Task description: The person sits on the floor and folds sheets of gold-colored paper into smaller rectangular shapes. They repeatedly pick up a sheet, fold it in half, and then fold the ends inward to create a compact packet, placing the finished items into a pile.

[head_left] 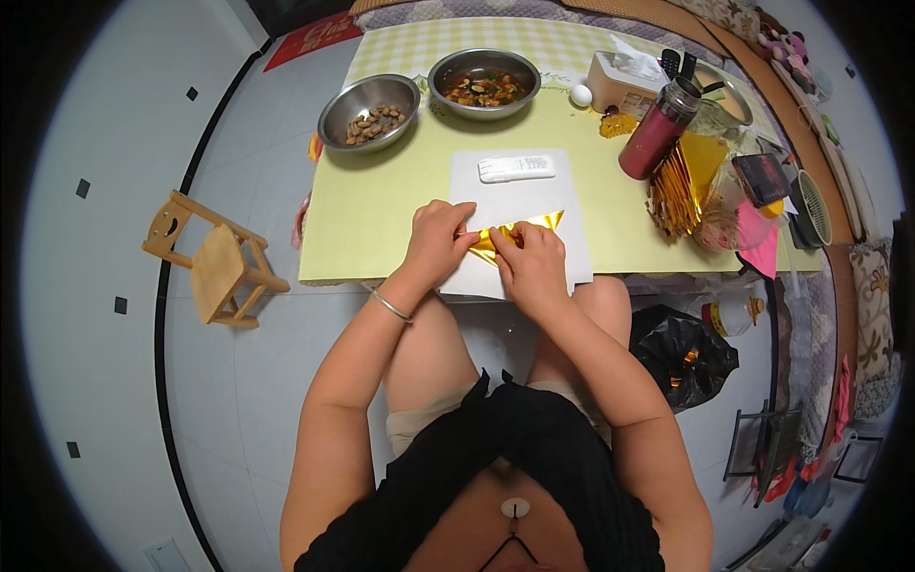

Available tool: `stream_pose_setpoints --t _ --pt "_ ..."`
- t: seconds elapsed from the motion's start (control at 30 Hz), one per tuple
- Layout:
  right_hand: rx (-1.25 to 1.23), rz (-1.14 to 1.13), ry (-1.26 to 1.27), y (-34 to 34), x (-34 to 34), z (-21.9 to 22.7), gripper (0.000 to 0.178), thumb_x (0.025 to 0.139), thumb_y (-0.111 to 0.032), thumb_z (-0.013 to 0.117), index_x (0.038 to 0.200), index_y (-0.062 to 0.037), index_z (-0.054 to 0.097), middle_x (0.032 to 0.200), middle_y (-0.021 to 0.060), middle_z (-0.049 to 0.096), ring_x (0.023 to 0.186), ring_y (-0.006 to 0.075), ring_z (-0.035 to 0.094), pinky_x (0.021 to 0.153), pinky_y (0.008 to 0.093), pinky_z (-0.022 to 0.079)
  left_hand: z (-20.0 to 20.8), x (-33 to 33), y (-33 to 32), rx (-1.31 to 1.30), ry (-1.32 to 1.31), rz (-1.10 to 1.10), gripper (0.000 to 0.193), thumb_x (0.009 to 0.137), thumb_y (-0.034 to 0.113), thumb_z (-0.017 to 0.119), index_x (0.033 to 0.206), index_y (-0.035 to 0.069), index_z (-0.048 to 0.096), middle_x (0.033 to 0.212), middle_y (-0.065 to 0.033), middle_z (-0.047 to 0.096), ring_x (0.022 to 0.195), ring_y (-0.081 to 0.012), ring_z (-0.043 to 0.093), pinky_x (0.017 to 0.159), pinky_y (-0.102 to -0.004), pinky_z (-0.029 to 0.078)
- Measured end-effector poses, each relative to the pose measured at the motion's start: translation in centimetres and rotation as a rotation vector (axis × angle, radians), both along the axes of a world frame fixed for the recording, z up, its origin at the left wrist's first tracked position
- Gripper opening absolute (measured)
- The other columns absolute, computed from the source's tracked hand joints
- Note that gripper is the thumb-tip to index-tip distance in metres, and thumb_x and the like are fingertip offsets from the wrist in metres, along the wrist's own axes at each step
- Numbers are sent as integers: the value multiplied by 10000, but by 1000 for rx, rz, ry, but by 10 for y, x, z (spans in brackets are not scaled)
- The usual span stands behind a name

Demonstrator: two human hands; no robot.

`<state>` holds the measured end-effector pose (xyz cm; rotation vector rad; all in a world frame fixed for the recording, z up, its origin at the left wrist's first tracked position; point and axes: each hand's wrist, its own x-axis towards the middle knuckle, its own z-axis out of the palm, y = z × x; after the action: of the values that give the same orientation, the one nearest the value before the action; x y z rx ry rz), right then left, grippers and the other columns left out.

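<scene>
A shiny gold foil sheet [548,221], partly folded to a pointed shape, lies on a white paper [467,278] at the table's near edge. My left hand [438,240] is closed at the foil's left end, its thumb and fingertips on the edge. From the right, my right hand [536,265] presses bent fingers and thumb onto the middle of the foil. Its right corner sticks out past my fingers. Part of the foil is hidden beneath both hands. Just beyond them a white flat oblong device [517,169] rests on the paper.
Two metal bowls stand at the back: one with nuts [375,125], one with soupy food [484,86]. On the right are a red thermos [658,129], a stack of folded gold foil [675,198] and a tissue box [620,83]. A black bag [681,353] sits below right; a wooden chair [217,262] stands left.
</scene>
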<state>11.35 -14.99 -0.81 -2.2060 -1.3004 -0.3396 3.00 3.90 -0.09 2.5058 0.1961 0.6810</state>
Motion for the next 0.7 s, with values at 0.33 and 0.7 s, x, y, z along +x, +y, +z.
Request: stream_pose_setpoints --t 0.33,0.7 --pt "-9 7 -13 -1 -2 -4 432 847 -190 729 1276 -151 690 1183 109 584 1135 309 524 1010 489 384 -1 -19 -18 326 -125 -39 201 745 134 719 925 47 706 845 -95 611 861 -299 589 800 -444 451" --pt "-206 2 295 -3 40 36 746 889 -38 589 1580 -184 348 1234 160 574 1059 355 627 877 458 536 17 18 -14 422 2 150 403 677 232 862 999 55 698 924 -104 687 1039 -341 585 955 -472 422"
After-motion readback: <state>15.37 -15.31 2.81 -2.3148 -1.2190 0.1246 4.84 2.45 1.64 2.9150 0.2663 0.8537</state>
